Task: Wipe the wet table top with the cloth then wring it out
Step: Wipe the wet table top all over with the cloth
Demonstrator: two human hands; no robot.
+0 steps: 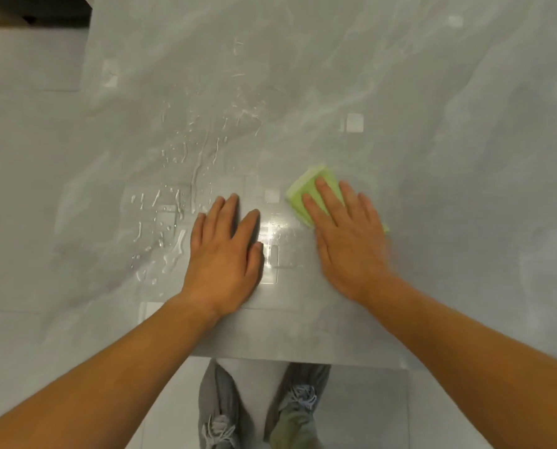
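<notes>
Right hand [348, 241] is flat and open, pressing the green cloth [309, 192]; I'd sweep left through the droplets [173, 202], keeping even pressure.

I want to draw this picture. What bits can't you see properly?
- Cloth, head view: the right hand covers most of it.
- Table top: its far and right sides are cut off by the picture edges.
- Table top under the left hand: hidden, so wet or dry is unknown.
- Shoes: cut off at the bottom edge.
</notes>
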